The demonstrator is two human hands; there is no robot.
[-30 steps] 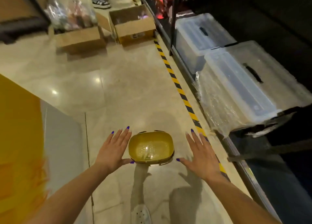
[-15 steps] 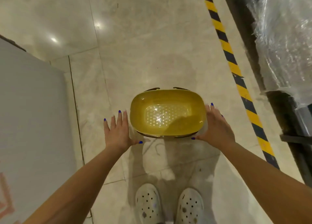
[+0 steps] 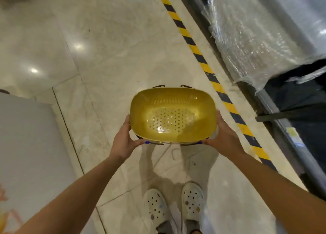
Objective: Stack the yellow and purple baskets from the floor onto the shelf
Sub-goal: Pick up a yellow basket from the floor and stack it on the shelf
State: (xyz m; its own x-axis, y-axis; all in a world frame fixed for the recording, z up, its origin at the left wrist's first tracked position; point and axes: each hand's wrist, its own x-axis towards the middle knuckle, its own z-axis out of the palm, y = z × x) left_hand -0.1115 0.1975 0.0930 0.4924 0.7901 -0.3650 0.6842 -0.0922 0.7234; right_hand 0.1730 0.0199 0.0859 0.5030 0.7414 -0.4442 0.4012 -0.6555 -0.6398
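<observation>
A yellow oval basket [image 3: 173, 99] with a perforated bottom and dark folded handles is in the middle of the view, above the tiled floor. My left hand [image 3: 124, 141] grips its left end, thumb under the near rim. On the basket's right end my right hand [image 3: 223, 138] holds it the same way. No purple basket is in view. The shelf [image 3: 275, 108] runs along the right side, its dark lower level partly visible.
Yellow-and-black hazard tape [image 3: 202, 57] runs along the floor beside the shelf. A plastic-wrapped clear bin [image 3: 255, 30] sits on the shelf at upper right. A grey panel [image 3: 26, 145] stands on the left. My white clogs [image 3: 176, 203] are below the basket.
Both hands closed onto the ends of the yellow basket from open positions beside it. The basket now appears larger and closer to the camera.
</observation>
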